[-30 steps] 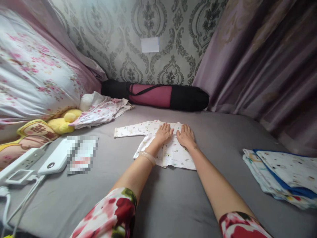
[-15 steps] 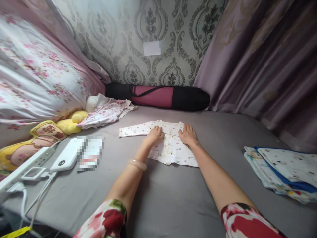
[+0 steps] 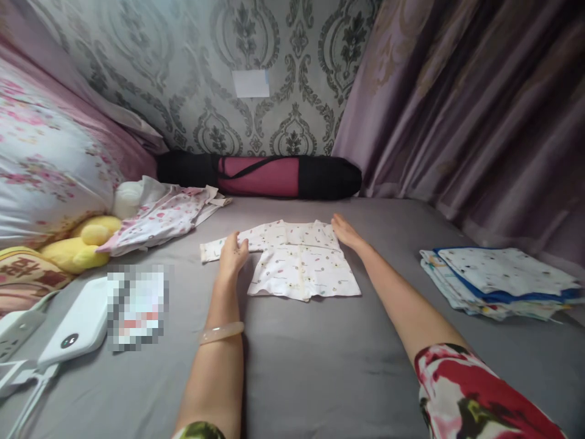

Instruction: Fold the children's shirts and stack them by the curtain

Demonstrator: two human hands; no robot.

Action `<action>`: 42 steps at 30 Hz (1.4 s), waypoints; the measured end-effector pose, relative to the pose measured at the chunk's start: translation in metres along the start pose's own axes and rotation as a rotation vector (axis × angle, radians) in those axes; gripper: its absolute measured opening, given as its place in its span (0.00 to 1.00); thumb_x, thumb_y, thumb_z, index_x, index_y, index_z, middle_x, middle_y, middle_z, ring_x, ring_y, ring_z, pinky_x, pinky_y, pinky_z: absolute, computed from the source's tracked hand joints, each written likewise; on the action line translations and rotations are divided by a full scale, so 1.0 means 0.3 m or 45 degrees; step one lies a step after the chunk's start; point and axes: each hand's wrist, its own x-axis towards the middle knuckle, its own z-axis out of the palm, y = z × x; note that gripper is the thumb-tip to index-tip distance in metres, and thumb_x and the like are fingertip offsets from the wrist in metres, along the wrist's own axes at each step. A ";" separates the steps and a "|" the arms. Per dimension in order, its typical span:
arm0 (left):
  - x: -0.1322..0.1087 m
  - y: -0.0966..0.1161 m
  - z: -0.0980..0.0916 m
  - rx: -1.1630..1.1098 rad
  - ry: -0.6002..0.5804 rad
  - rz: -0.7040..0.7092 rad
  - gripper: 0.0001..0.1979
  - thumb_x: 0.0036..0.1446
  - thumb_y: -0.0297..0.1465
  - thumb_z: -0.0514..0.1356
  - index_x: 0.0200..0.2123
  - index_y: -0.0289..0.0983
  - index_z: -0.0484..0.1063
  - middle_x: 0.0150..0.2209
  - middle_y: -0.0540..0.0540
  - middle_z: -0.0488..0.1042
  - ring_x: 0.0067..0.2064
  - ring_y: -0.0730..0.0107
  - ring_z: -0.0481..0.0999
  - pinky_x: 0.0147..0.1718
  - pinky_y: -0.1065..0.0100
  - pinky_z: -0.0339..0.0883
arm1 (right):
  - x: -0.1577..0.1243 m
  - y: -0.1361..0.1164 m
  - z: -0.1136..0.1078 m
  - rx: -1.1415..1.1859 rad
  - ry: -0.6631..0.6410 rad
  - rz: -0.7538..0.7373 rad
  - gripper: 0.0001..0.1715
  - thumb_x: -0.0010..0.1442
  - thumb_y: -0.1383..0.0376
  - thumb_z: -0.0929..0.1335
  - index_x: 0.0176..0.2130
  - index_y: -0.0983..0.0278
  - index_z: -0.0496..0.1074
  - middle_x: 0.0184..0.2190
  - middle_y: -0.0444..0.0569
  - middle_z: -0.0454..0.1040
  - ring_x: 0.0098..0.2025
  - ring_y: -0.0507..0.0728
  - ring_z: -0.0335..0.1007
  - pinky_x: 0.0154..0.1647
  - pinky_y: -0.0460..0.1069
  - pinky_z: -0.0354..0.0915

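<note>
A small white baby shirt [image 3: 304,268] with tiny printed motifs lies spread on the grey bed sheet. Its left sleeve [image 3: 260,235] stretches out to the side, while the other sleeve appears folded across the upper chest. My left hand [image 3: 234,253] rests over the outstretched sleeve near the cuff, thumb apart from the fingers; the fingertips are partly hidden. Along the shirt's right shoulder edge lies my right hand [image 3: 346,231], open, its fingers extended and touching or very near the fabric.
Folded cloths [image 3: 503,277] are stacked at the right. At the left are a white power bank [image 3: 85,320] with cables, a blurred packet [image 3: 139,308], a yellow plush toy [image 3: 82,244] and a heap of clothes [image 3: 159,216]. A long black-and-maroon bag [image 3: 260,177] lies against the wall.
My left hand has moved left from the shirt's chest to the outstretched sleeve. My right hand has shifted outward to the shoulder edge. The view has turned slightly right.
</note>
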 end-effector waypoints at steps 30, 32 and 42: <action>0.009 -0.063 -0.080 0.144 0.317 -0.361 0.22 0.61 0.32 0.50 0.56 0.29 0.65 0.54 0.31 0.69 0.58 0.49 0.66 0.57 0.55 0.58 | -0.026 -0.224 0.082 -0.118 -0.329 -0.298 0.39 0.67 0.54 0.49 0.68 0.74 0.46 0.70 0.58 0.42 0.71 0.60 0.33 0.69 0.59 0.35; 0.005 -0.068 -0.086 0.169 0.376 -0.445 0.22 0.61 0.32 0.50 0.55 0.29 0.66 0.54 0.30 0.68 0.59 0.47 0.64 0.56 0.53 0.58 | -0.039 -0.281 0.093 -0.088 -0.312 -0.363 0.39 0.67 0.54 0.49 0.69 0.73 0.45 0.70 0.57 0.41 0.71 0.59 0.32 0.69 0.58 0.34; 0.031 -0.120 -0.102 0.246 0.450 -0.662 0.18 0.58 0.32 0.53 0.49 0.28 0.69 0.54 0.26 0.65 0.58 0.42 0.63 0.52 0.50 0.61 | -0.053 -0.344 0.143 -0.095 -0.352 -0.414 0.39 0.68 0.54 0.48 0.68 0.74 0.47 0.70 0.56 0.44 0.71 0.60 0.35 0.69 0.59 0.35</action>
